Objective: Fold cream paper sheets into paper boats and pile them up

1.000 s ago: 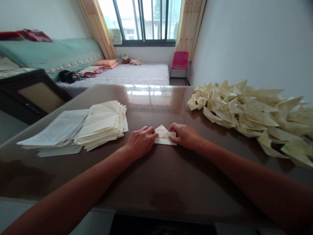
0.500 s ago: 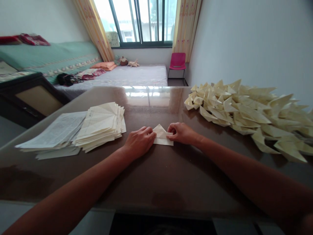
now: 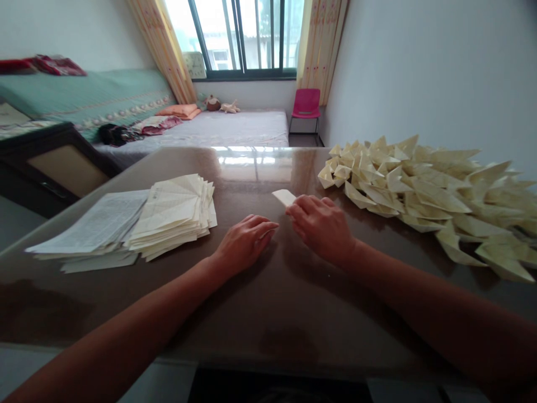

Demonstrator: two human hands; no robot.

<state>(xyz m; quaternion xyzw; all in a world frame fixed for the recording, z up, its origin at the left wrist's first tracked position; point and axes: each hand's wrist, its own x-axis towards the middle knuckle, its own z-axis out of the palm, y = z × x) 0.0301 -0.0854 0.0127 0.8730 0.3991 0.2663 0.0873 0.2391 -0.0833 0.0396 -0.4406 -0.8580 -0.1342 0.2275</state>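
My right hand (image 3: 321, 224) grips a small folded piece of cream paper (image 3: 285, 197) just above the middle of the table. One end of the paper sticks out past the fingertips to the upper left; my fingers cover the rest. To its left, my left hand (image 3: 247, 239) rests low over the tabletop, fingers stretched out and the thumb beneath them. Nothing shows in that hand, and a small gap separates it from my right hand.
A stack of creased cream sheets (image 3: 172, 215) lies on the left of the brown table (image 3: 251, 313), overlapping a pile of printed sheets (image 3: 96, 221). Many folded paper boat-like shapes (image 3: 419, 190) are heaped on the right. Beyond stand a bed (image 3: 247, 126) and a pink chair (image 3: 306, 103).
My left hand has let go of the folded paper. My right hand has lifted the paper up and away, and it now appears turned and narrower, perhaps folded over.
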